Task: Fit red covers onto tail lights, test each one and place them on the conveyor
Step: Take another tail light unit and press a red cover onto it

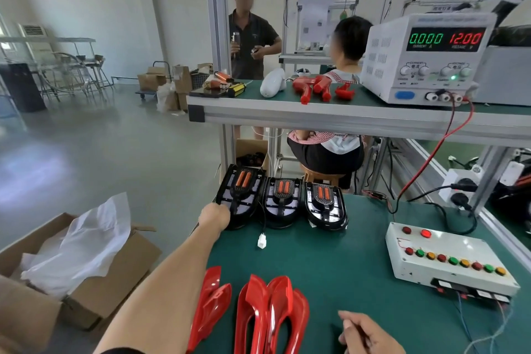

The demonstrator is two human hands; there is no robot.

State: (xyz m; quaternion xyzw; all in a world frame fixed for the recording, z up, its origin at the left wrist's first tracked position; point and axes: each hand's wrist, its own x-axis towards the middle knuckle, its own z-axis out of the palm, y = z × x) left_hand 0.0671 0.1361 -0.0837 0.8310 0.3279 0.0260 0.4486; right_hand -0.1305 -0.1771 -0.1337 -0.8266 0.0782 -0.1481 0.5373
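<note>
**Inspector:** Stage of work?

**Assistant:** Early, by the look of it. Three tail lights lined up at the far edge of the green bench (pixel 359 261), all bare, no cover fitted on any. Leftmost tail light (pixel 240 195) tilted up off the bench edge; middle tail light (pixel 283 200) and right tail light (pixel 326 204) resting flat beside it, touching or nearly so.

**Inspector:** Covers?

**Assistant:** Red covers (pixel 270 313) lying loose at the near edge, several overlapping, one set slightly apart to the left. None matched to a lamp yet.

**Inspector:** Hands?

**Assistant:** Left hand (pixel 215 217) extended to the leftmost tail light, fingers curled round its near left rim, apparently gripping. Right hand (pixel 365 333) low at the near edge, just beside the covers, holding nothing; fingers loosely bent, thumb out.

**Inspector:** Testing?

**Assistant:** Not begun, judging by the evidence. Power supply (pixel 428 57) on the upper shelf reading zero current, twelve volts. White connector (pixel 261 241) on its lead lying unplugged on the bench. Button box (pixel 448 261) at the right untouched, one red lamp on it apparently lit.

**Inspector:** Conveyor?

**Assistant:** Not identifiable with certainty in view. Nothing seen placed on one.

**Inspector:** Remaining?

**Assistant:** Everything: fitting, testing, placing, for all three.
</note>
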